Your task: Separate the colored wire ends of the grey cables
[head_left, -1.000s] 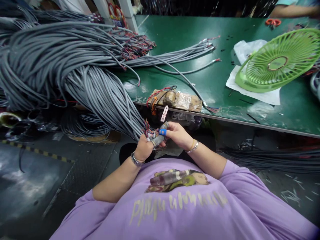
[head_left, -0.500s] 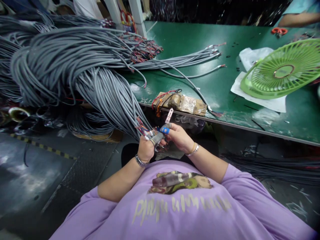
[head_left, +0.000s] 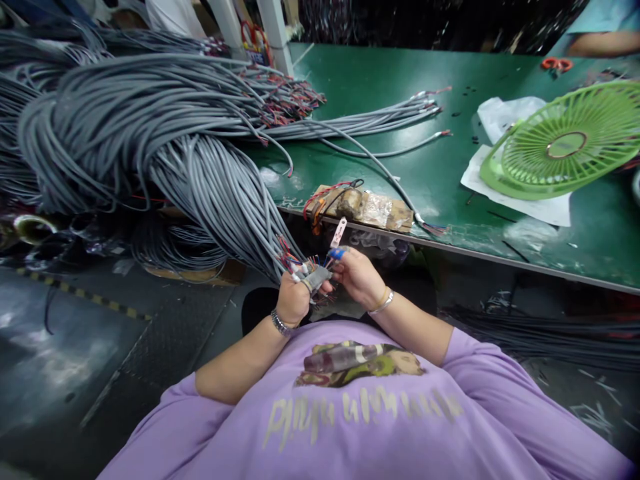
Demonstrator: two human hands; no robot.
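In front of my lap, my left hand [head_left: 293,301] is closed around a grey cable piece [head_left: 318,277] and the cable ends beside it. Thin coloured wires [head_left: 287,255] fan out of those ends above my fingers. To its right, my right hand [head_left: 359,276] pinches at the thin wires, with blue tape [head_left: 337,254] wrapped round one digit. Exactly which wire lies between its fingertips is too small to make out. A pale strip with a hole [head_left: 339,232] sticks up just beyond my right fingertips. The thick bundle of grey cables [head_left: 220,180] runs from the table down to my left hand.
A cardboard piece with tape and wires [head_left: 367,207] lies at the front edge of the green table [head_left: 350,73]. Farther right stand a green fan [head_left: 565,143] and red-handled scissors [head_left: 556,65]. More grey cables [head_left: 380,120] lie across the table. A person's arm [head_left: 607,43] shows at top right.
My right hand has shifted slightly down, and its taped digit has moved away from the grey piece, uncovering more of the piece and the wires. My left hand keeps its hold.
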